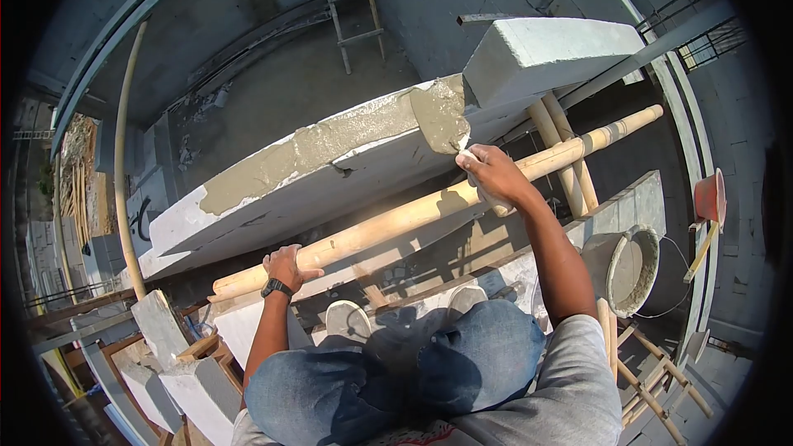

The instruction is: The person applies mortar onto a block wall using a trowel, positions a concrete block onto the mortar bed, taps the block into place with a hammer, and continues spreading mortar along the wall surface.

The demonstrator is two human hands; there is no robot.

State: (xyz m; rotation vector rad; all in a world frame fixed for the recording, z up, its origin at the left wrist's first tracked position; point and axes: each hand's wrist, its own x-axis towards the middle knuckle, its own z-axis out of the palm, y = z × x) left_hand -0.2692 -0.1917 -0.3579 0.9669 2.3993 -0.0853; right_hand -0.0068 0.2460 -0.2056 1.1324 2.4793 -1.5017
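Mortar (330, 140): is glistening wetly, rough-textured. Bamboo pole (388, 227): is showing a smooth sheen. White block (570, 40): is looking matt, chalky. Jeans (483, 363): are showing matt denim.

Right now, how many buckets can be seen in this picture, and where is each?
2: a grey bucket to the right of the right arm, and a red bucket farther right. Others may be hidden.

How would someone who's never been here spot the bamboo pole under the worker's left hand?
Start at the pale block wall crossing mid-view, topped with grey mortar. On the worker's side of it lies the bamboo pole, with the left hand on it near one end. It runs lengthwise beside the wall, whereas the two poles at right cross beneath it.
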